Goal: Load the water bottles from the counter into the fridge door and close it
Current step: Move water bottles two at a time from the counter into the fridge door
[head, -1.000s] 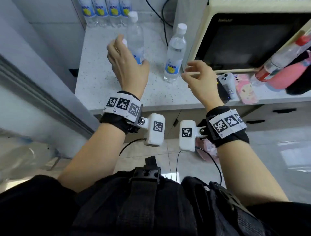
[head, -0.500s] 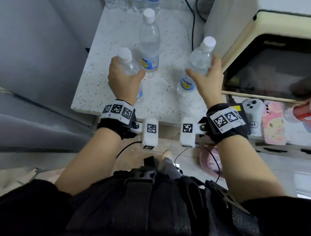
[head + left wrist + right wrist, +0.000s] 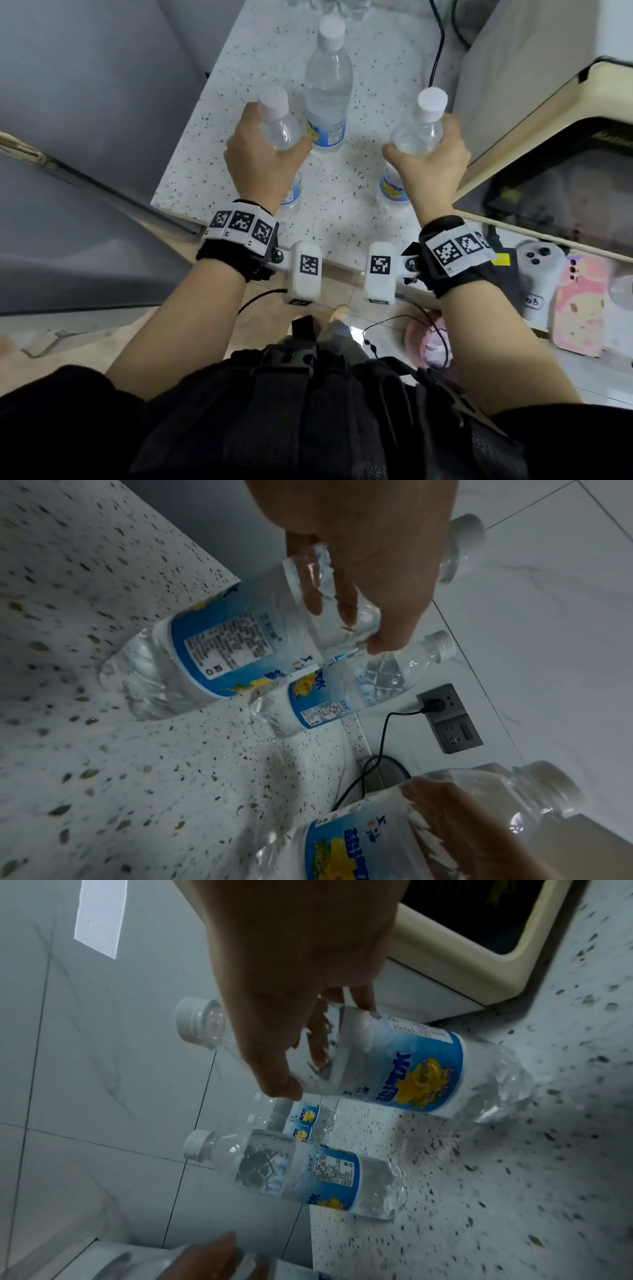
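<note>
Looking down from the head view, the left hand (image 3: 263, 161) and the right hand (image 3: 430, 164) each wrap one water bottle (image 3: 279, 126) (image 3: 416, 137) at the shoulder, probably to lift both together off the speckled table (image 3: 239, 68), while a third bottle (image 3: 329, 85) stands between them, further back. From the left wrist, the grip is closed around the clear upper part of the left bottle (image 3: 219, 647), its long axis upright and base on the table. From the right wrist, the grip holds the right bottle (image 3: 411, 1069) the same way, cap up, beside the microwave (image 3: 479, 934).

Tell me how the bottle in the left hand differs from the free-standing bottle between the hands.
The left hand grips the left bottle below its cap; the middle bottle stands untouched. The left bottle is nearer the counter edge; the middle bottle stands farther back. Both are clear, white-capped, blue-and-yellow labelled.
</note>
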Motion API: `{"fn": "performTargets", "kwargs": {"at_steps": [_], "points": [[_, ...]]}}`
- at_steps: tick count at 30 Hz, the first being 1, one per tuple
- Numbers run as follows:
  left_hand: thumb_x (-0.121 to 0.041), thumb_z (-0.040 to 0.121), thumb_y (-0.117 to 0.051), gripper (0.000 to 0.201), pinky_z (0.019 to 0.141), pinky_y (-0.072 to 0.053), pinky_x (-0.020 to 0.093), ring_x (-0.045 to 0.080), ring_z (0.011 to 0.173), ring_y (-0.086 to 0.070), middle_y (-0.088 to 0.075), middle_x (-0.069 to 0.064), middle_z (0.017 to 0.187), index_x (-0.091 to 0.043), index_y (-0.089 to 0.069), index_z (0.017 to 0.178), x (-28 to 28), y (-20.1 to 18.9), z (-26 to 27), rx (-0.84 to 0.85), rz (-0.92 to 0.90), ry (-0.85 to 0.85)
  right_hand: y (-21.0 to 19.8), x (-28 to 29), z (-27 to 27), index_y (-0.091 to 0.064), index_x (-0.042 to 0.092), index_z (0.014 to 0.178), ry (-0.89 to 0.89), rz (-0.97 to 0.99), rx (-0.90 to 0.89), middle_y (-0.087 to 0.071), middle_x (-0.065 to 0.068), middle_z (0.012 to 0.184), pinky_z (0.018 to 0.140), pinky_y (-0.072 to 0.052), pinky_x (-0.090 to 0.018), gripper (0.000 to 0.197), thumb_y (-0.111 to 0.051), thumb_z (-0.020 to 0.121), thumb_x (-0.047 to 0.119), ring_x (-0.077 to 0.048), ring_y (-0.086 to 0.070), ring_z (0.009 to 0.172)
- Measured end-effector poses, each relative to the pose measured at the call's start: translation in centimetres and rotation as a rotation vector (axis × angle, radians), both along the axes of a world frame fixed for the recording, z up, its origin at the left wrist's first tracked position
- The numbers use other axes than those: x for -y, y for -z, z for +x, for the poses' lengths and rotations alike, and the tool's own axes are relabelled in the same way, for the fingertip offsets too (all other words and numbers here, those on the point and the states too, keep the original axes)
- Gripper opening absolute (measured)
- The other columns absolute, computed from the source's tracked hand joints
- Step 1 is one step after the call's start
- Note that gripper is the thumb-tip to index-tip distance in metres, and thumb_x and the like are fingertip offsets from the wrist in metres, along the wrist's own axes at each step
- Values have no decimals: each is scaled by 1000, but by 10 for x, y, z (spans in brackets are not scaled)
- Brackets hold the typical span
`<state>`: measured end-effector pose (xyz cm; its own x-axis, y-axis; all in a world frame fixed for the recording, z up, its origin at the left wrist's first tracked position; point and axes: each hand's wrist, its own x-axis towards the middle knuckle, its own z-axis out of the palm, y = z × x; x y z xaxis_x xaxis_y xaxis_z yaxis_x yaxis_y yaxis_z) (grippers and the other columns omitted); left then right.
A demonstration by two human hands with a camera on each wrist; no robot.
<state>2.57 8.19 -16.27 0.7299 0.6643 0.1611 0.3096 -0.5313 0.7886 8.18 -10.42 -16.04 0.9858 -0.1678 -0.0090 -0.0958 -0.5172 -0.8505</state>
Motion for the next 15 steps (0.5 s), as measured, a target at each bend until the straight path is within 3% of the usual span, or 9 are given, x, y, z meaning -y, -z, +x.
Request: {"fn": "performTargets", "kwargs": {"at_steps": [3, 7, 10, 15], "points": [[-36, 65, -79, 47, 75, -42, 23, 15, 80, -59, -67, 1, 91, -9, -60, 98, -5, 1, -10, 10, 32, 52, 5, -6, -12, -56, 13, 114, 13, 13, 50, -60, 6, 96, 70, -35, -12, 59, -80, 62, 26, -11, -52, 86], [-42, 62, -76, 49, 73, -40, 19, 16, 84, -63, -70, 2, 94, -10, -64, 98, -15, 4, -25, 27, 35, 108, 9, -8, -35, -56, 7, 104, 61, 46, 120, -57, 4, 91, 75, -43, -24, 50, -77, 63, 26, -14, -51, 84], [-41, 62, -76, 47, 71, -38, 18, 14, 82, -63, -70, 1, 92, -11, -64, 95, -17, 0, -35, 30, 42, 154, 8, -10, -57, -50, 15, 92, 58, 84, 159, -55, 0, 87, 74, -48, -31, 38, -75, 65, 25, -16, -52, 81], [-40, 61, -75, 45, 72, -38, 17, 13, 83, -63, -71, -1, 92, -12, -65, 95, -15, -21, -56, 90, 35, 259, -2, -20, -95, -44, 21, 92, 0, 77, 221, -54, 0, 90, 78, -48, -32, 40, -74, 66, 23, -15, -51, 82]]}}
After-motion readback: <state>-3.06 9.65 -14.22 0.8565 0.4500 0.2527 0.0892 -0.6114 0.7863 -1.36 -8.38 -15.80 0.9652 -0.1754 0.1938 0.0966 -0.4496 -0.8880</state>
